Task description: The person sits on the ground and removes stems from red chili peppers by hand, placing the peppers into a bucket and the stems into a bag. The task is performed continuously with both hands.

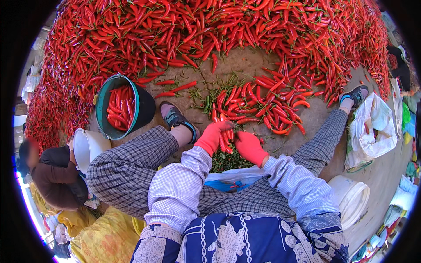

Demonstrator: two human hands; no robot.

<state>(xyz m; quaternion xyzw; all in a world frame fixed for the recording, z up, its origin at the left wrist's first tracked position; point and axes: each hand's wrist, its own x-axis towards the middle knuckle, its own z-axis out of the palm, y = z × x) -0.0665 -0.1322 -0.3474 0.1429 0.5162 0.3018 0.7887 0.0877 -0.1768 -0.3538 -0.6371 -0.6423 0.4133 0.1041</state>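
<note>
My left hand point(213, 136), in a red knit glove with a dark fingertip area, is closed around a small bunch of red chilli peppers point(225, 140). My right hand point(250, 147), gloved the same way, is beside the bunch with its fingers bent inward. Whether its fingertips pinch a stem is hidden. Just beyond both hands lies a loose spread of red chillies point(274, 102) on the concrete floor. Green stems point(230, 162) are heaped beneath my hands, between my legs.
A huge heap of red chillies point(197, 26) curves around ahead. A dark bucket point(144, 102) holding chillies tilts at left, near a white bucket point(95, 144) and a crouching person point(56, 177). At right are a white woven sack point(375, 125) and white buckets point(348, 197). Yellow cloth point(105, 236) lies lower left.
</note>
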